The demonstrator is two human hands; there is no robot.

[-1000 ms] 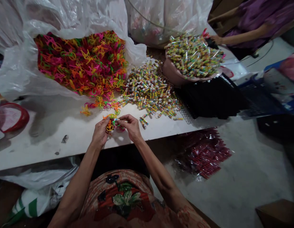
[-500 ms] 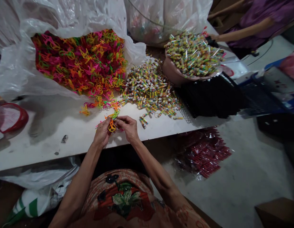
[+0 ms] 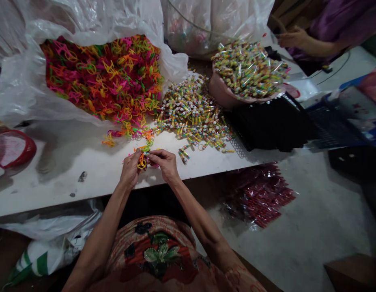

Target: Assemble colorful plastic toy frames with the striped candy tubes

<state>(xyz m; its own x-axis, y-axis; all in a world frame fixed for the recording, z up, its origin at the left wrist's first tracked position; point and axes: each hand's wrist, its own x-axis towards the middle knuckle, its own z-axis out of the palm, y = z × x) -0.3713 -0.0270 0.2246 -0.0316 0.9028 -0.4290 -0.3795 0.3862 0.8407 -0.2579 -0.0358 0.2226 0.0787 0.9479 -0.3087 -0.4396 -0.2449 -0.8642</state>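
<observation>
Both hands have crept a little up the table since a second ago, and the co-worker's hand (image 3: 293, 38) at the far right corner has lifted from beside the bowl to rest higher and further right. Left hand (image 3: 129, 170) sits palm-in at the table's near edge, wrist bent slightly back, forearm running down and left toward the lap; its fingers are curled narrow around a small bunch of rings (image 3: 142, 161), an orange one showing plainly between thumb and forefinger. Right hand (image 3: 166, 163) meets it from the other side, knuckles up, forearm angling down and right; thumb and forefinger are pinched close at the same bunch, though what exactly they nip is too small to tell. That bunch hangs just above the white table (image 3: 69, 170), near a few stray rings (image 3: 127, 136) spilled from the open plastic bag (image 3: 20, 89) heaped with pink, orange, yellow and green ones. Just right of the spill lies a pile of small candy tubes (image 3: 190, 115), touching the bag's edge, and beyond it a pink bowl (image 3: 220, 93) brimming with more tubes. A red basket (image 3: 13, 148) sits at the table's left end, well apart from the hands. Red packets (image 3: 261, 194) lie on the floor below the table's right side.
</observation>
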